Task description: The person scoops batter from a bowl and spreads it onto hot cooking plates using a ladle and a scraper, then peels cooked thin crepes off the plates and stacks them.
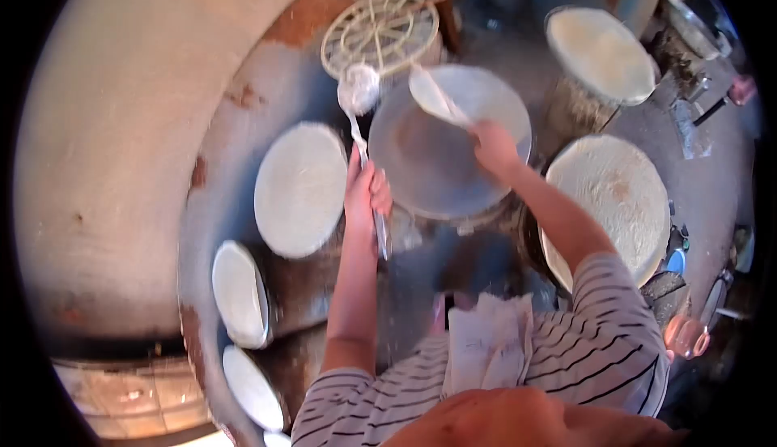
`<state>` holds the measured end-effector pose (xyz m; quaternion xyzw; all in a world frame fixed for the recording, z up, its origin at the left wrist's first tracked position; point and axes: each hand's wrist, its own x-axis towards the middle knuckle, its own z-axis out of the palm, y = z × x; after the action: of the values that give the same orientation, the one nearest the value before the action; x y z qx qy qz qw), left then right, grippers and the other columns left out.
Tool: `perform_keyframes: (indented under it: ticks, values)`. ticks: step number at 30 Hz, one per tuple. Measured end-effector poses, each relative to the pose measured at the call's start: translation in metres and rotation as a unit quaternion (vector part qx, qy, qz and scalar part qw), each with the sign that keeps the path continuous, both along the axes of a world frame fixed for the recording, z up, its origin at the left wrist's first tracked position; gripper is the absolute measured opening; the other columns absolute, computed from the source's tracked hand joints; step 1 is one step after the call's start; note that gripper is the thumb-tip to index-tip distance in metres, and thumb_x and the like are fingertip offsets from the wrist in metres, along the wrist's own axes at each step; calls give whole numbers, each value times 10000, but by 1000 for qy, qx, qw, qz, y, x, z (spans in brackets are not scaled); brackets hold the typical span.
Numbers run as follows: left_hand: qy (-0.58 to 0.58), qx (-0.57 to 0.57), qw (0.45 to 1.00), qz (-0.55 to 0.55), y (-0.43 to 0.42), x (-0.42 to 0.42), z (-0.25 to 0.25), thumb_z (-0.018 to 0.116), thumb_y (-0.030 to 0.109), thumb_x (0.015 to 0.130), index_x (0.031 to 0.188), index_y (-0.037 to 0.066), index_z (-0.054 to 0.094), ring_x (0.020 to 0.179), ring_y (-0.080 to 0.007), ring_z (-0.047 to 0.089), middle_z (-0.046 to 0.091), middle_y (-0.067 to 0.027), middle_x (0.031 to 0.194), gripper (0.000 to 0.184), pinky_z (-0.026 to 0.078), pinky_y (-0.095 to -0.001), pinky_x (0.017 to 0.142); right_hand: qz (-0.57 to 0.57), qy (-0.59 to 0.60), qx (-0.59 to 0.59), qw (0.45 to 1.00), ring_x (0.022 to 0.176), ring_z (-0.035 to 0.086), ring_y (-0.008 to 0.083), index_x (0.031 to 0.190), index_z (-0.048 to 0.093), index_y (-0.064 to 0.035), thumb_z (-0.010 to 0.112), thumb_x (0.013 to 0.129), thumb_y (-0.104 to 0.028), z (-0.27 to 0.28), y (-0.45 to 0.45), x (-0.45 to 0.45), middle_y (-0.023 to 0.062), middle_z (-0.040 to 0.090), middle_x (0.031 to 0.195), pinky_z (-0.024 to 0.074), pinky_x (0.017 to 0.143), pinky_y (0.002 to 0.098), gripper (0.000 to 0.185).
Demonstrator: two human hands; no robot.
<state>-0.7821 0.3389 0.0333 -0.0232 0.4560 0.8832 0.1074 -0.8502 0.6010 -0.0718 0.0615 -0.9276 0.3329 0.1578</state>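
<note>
My left hand (368, 192) is closed around the handle of a long ladle (358, 91), whose round head is coated in white. The ladle's head is beside the left edge of a large round grey griddle (429, 168). Over the griddle's upper part, my right hand (494, 149) grips a pale, flat, rounded paddle-like thing (441, 100). Motion blur leaves its exact kind unclear, and I cannot tell whether it touches the griddle. Left of the griddle lies a pale round disc (299, 188). To the right is a larger round one (607, 204) with a rough cream surface.
A round lattice rack (380, 34) is behind the griddle. Another pale disc (600, 54) rests on a stand at the far right. Two white oval pieces (240, 293) line the lower left. A curved, stained ledge (231, 115) runs along the left wall.
</note>
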Motion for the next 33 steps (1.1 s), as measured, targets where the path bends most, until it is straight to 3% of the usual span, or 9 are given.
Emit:
perform_keyframes:
  ticks: [7, 12, 16, 20, 25, 28, 30, 32, 33]
  values:
    - [-21, -290, 949, 123, 39, 55, 0, 442, 85, 959, 1468, 177, 226, 387, -47, 326, 384, 22, 554, 560, 285, -212, 339, 212, 32, -28, 976, 860, 583, 345, 817, 666, -63, 566, 661, 18, 21, 12, 16, 134, 614, 860, 479, 733, 428, 202]
    - [-16, -426, 901, 79, 54, 68, -28, 469, 76, 940, 1456, 166, 273, 377, -55, 342, 387, 27, 537, 559, 302, -218, 342, 117, 64, -47, 990, 850, 595, 332, 862, 678, -39, 596, 616, 46, 1, 107, -40, 147, 627, 863, 486, 749, 388, 273]
    - [-95, -504, 857, 47, 62, 78, -33, 532, 88, 892, 1418, 181, 377, 497, -71, 442, 613, -38, 853, 556, 400, -230, 473, 295, 14, -70, 953, 846, 591, 351, 925, 666, -19, 604, 600, 19, 6, 53, -34, 153, 633, 908, 487, 742, 373, 333]
    - [-139, -518, 844, -2, 55, 128, -5, 527, 121, 900, 1426, 239, 359, 509, -71, 477, 631, -78, 1114, 564, 423, -243, 463, 337, -212, -141, 907, 836, 593, 354, 933, 666, -27, 626, 600, -30, 38, 89, -4, 155, 628, 926, 483, 749, 386, 336]
    - [-96, -540, 836, -35, 68, 108, -23, 552, 129, 916, 1420, 219, 375, 436, -38, 386, 473, 47, 601, 542, 339, -205, 396, 288, 91, -2, 953, 866, 600, 306, 901, 675, -42, 650, 578, -31, 5, 73, -95, 133, 628, 912, 476, 764, 380, 324]
    - [-91, -564, 820, -38, 57, 121, -33, 543, 128, 916, 1424, 225, 367, 448, -41, 401, 516, 24, 720, 546, 358, -220, 403, 406, -12, -22, 913, 888, 595, 315, 887, 674, -46, 643, 588, -22, 5, 50, -74, 127, 631, 896, 471, 771, 384, 302]
    - [-228, -495, 837, -45, 49, 160, -19, 518, 123, 917, 1427, 228, 361, 477, -42, 429, 625, -34, 984, 544, 396, -238, 423, 404, -109, -50, 907, 809, 597, 274, 899, 688, -55, 669, 606, -52, 25, 78, -49, 118, 640, 865, 466, 712, 360, 293]
    - [-158, -520, 839, 5, 41, 166, -4, 508, 106, 921, 1429, 178, 353, 458, -34, 414, 557, 12, 762, 536, 366, -229, 394, 386, -246, -63, 887, 743, 592, 252, 905, 695, -58, 685, 625, -76, 54, 108, -42, 111, 646, 835, 462, 665, 343, 281]
    - [-162, -525, 835, 18, 33, 157, 0, 501, 106, 924, 1429, 172, 352, 449, -36, 409, 532, 21, 716, 531, 359, -227, 387, 386, -185, -55, 902, 711, 585, 240, 911, 697, -59, 690, 636, -90, 42, 107, -52, 103, 646, 818, 457, 641, 338, 277]
